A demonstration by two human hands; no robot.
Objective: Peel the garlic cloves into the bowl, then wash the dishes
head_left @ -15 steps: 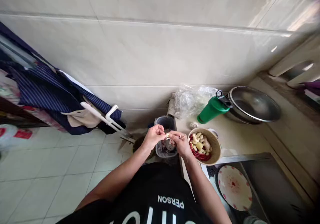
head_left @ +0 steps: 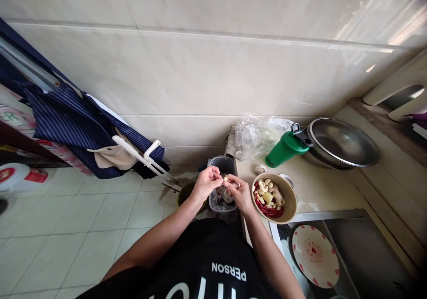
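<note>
Both my hands meet over a small grey bin (head_left: 223, 162) lined with a clear bag. My left hand (head_left: 206, 183) and my right hand (head_left: 238, 192) pinch a pale garlic clove (head_left: 226, 179) between their fingertips. Just to the right, on the counter, stands a tan bowl (head_left: 291, 210) with peeled garlic cloves, ginger and red chillies. A loose garlic clove (head_left: 259, 169) lies behind the bowl.
A green bottle (head_left: 284, 149) lies beside a steel wok (head_left: 340, 142) and a crumpled clear plastic bag (head_left: 256, 134) by the tiled wall. A red-patterned plate (head_left: 315, 255) sits on the dark stove top. Striped blue cloth hangs on a white rack (head_left: 147, 159) at left.
My hands stay together over the bin, shifted very slightly; the view has drifted a little.
</note>
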